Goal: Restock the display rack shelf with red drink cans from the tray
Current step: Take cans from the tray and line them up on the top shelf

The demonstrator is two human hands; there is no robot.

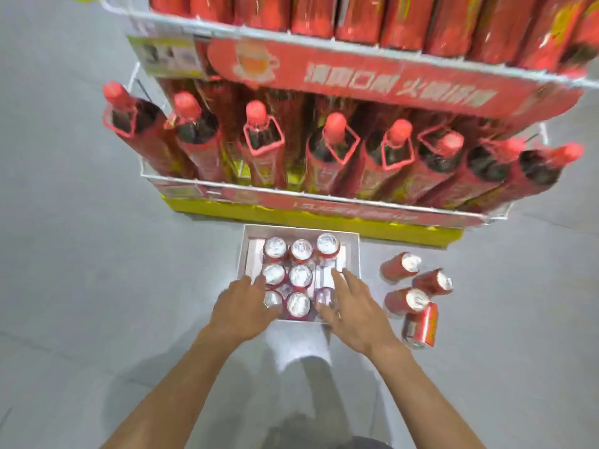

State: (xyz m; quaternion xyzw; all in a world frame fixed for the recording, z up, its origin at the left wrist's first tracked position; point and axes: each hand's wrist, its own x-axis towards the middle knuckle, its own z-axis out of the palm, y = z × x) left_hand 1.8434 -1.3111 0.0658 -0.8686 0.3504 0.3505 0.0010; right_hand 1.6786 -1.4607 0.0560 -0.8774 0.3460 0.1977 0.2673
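A white cardboard tray (301, 229) sits on the floor in front of the display rack (324, 197). Several red drink cans (300, 275) stand upright in it, silver tops up; its right column is mostly bare plastic film. My left hand (241, 307) reaches over the tray's near left corner, fingers relaxed beside the nearest can (273, 299), with no grip visible. My right hand (353, 307) hovers over the tray's right side with fingers spread and straight, holding nothing.
Several loose red cans (406, 301) lie or lean on the grey floor right of the tray. The rack's lower wire shelf holds a row of red-capped bottles (334, 147); the upper shelf (356, 43) carries red packs. A yellow base (291, 218) lies under the rack.
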